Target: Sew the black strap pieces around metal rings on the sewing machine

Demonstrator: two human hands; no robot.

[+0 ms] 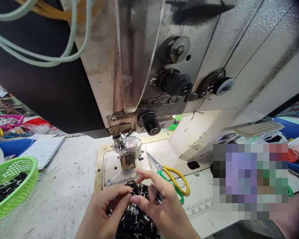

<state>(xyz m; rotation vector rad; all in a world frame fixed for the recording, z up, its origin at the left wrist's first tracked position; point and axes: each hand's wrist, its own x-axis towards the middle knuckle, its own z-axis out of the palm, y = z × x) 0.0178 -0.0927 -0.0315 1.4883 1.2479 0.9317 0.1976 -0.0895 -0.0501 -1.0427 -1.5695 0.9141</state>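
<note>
Head view, single entry. Left hand [102, 212]: low and near the body, thumb and forefinger pinched together on a small black piece [132, 198] where it meets the other hand. Right hand [164, 209]: touching the left at the fingertips, pinching the same piece, and a second dark bit is tucked between its outer fingers; whether that bit is separate cannot be told. Pile [137, 220] of black pieces with silver ends: directly under and between both hands, in a clear bowl [114, 180] whose rim shows just ahead of the left fingers. The piece's long axis is too small to read. Presser foot [128, 151]: straight ahead of the fingertips, beyond the bowl, about equally near either hand. Scissors [174, 179]: just ahead-right of the right hand, blades pointing toward the foot. Basket [15, 182]: well apart to the left of the left hand. Notebook [43, 151]: ahead-left, beyond the basket.
</note>
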